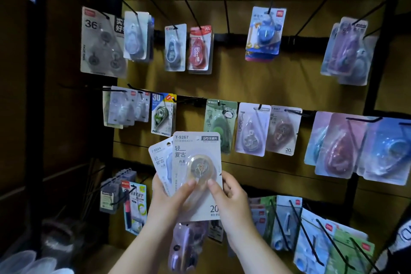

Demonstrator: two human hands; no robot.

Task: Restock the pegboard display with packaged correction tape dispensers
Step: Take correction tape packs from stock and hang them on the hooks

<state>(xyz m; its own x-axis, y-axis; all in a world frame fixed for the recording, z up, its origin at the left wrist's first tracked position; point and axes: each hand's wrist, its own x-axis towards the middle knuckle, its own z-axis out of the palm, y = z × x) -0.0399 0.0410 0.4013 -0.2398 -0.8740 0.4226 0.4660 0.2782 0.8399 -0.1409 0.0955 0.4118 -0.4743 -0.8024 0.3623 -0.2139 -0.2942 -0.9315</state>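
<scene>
Left hand [164, 198] grips the fanned T-9264 card [160, 158] and T-9267 card [195, 155], whose edge right hand [231, 196] pinches; slide it squarely onto the matching pack's [282, 133] hook [297, 113]

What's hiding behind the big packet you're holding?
Behind the T-9267 packet, a second packet marked T-9264 peeks out at the left. Most of it is covered.

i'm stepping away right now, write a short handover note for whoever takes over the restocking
Left hand grips two fanned packs: T-9267 pack in front, T-9264 pack behind.
Right hand pinches the front pack's right edge.
Both are held in front of the pegboard, below its middle row.
Done: nothing hung from this pair.
Left: hang both; the hung T-9267 card on the middle row, to the right, likely marks its hook.
</scene>
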